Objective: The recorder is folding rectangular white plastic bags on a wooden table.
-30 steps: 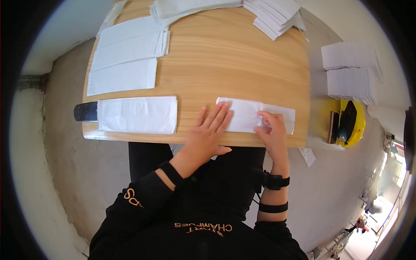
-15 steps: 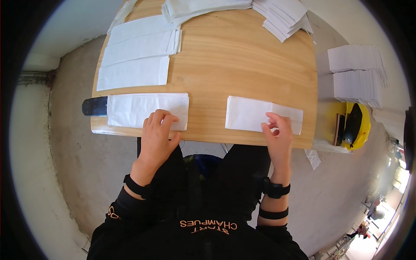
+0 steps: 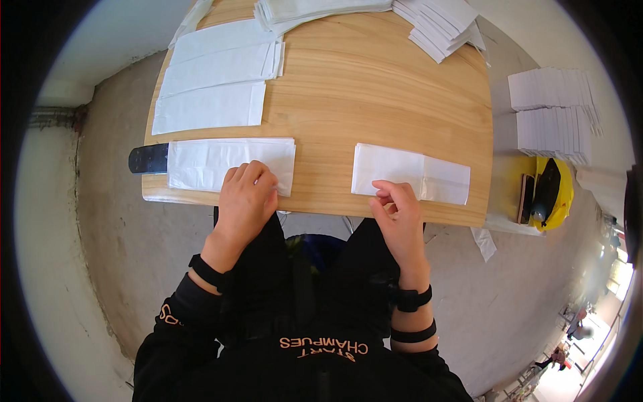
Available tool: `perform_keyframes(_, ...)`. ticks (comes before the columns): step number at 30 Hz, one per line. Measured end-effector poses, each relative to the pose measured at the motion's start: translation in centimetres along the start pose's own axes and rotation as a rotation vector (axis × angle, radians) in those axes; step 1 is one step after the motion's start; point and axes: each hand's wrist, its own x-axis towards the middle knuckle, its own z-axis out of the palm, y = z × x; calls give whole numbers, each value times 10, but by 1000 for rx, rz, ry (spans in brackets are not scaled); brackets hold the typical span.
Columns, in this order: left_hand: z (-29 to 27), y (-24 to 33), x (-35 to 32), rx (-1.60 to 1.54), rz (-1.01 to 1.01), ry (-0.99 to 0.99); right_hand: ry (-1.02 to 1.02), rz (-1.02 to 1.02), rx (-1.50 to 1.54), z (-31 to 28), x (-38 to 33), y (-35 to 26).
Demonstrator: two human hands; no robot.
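My left hand (image 3: pixel 246 201) rests over the near right part of a stack of flat white paper bags (image 3: pixel 201 164). Its fingers curl together with the thumb close to them; what they pinch, if anything, is hidden. My right hand (image 3: pixel 400 216) is at the near edge of a second, folded-looking white paper pile (image 3: pixel 445 177). Those fingers are loosely bent, thumb apart from the index finger, and nothing shows between them. A dark flat object with a rounded end (image 3: pixel 149 159) sticks out from the left end of the left stack.
More white paper bags (image 3: pixel 207 107) overlap at the table's far left. Other white piles (image 3: pixel 439 27) lie along the far edge of the wooden table (image 3: pixel 348 87). To the right stand upright white stacks (image 3: pixel 552 130) and a yellow bag (image 3: pixel 561 197) with dark items.
My right hand has moved left and slightly nearer to me, from over the right pile's middle to its near left edge. The left hand's thumb has drawn in toward its fingers.
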Motion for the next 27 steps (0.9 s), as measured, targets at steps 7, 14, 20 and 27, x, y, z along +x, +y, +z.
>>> perform_keyframes(7,0,-6,0,-19,24,19,-19,-28,31,10,-1,-4)
perform_keyframes(14,0,3,3,-3,99,-2,-91,0,70,19,-2,-8)
perform_keyframes(20,3,-2,6,94,124,-49,-97,2,93,24,-4,-8)
perform_keyframes(27,-7,2,3,-64,19,36,-140,-8,166,44,-1,-18)
